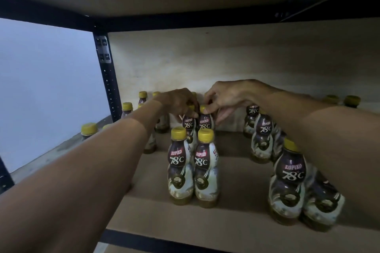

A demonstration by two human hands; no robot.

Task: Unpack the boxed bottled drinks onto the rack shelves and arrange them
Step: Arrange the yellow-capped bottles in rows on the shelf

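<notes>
Left hand (176, 101): fingers curled down over the cap and neck of the rear-left bottle (188, 127), a dark-brown plastic coffee drink with yellow screw cap and brown-and-white label. The cap was mostly hidden under the fingers.

Right hand (225, 98): thumb and forefinger pinched the yellow cap of the rear-right bottle (205, 122), same kind; the other fingers were loosely spread behind it.

Key relation: both bottles stood upright, long axis vertical, side by side and directly beneath the hands, one per hand, on the brown board shelf (236, 172).

Front pair (181, 170): two like bottles at 6 o'clock from the held ones, upright, just beside each other.

Right cluster (290, 183): further bottles at 4 o'clock, partly behind the right forearm.

Left cluster (127, 109): more bottles at 9 o'clock, near the black perforated metal upright (107, 80).

Judgement: arranging was under way; the held pair likely needed squaring behind the front pair.
</notes>
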